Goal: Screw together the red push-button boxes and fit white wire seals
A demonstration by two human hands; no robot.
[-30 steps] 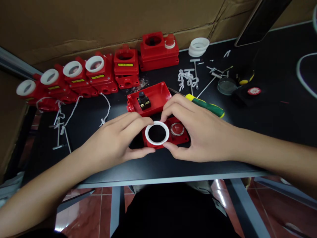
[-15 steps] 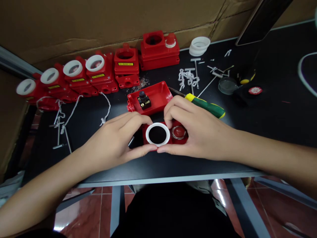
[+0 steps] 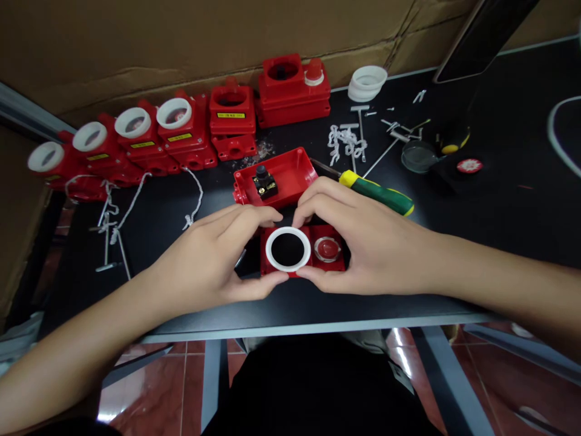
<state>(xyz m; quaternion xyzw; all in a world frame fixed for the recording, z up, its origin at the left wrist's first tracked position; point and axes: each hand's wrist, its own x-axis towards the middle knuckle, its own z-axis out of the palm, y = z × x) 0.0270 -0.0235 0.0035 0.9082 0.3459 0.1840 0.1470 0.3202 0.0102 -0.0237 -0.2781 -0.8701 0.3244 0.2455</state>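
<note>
The white ring (image 3: pixel 287 268) sits between my two hands, on the left part of a small red cover (image 3: pixel 313 262) near the front edge of the table (image 3: pixel 345 309). My left hand (image 3: pixel 224 254) is spread in a wide C: the thumb rests at the cover's near edge, below the ring, while the forefinger curls past the far side, apart from the rim. My right hand (image 3: pixel 358 239) makes a similar C, thumb against the ring's near right edge, forefinger bent to its far edge; whether those two pinch it firmly, I cannot tell.

The ring lies flat, its dark opening facing up at me. Being round, it has no long axis; the cover's runs left to right, with a red button (image 3: pixel 327 249) at its right end.

Just behind, an open red tray (image 3: pixel 293 175) slants up to the right, holding a black switch (image 3: pixel 265 183) in its left half. A green and yellow screwdriver (image 3: pixel 379 194) lies beyond my right hand.

At the back left stand four red boxes (image 3: pixel 190 145) topped with white rings, then a bare-holed red box (image 3: pixel 232 124). A larger red box (image 3: pixel 294 100) leans near the cardboard (image 3: pixel 218 42), something dark inside its round hole. More rings (image 3: pixel 367 91) stand stacked to its right.
</note>
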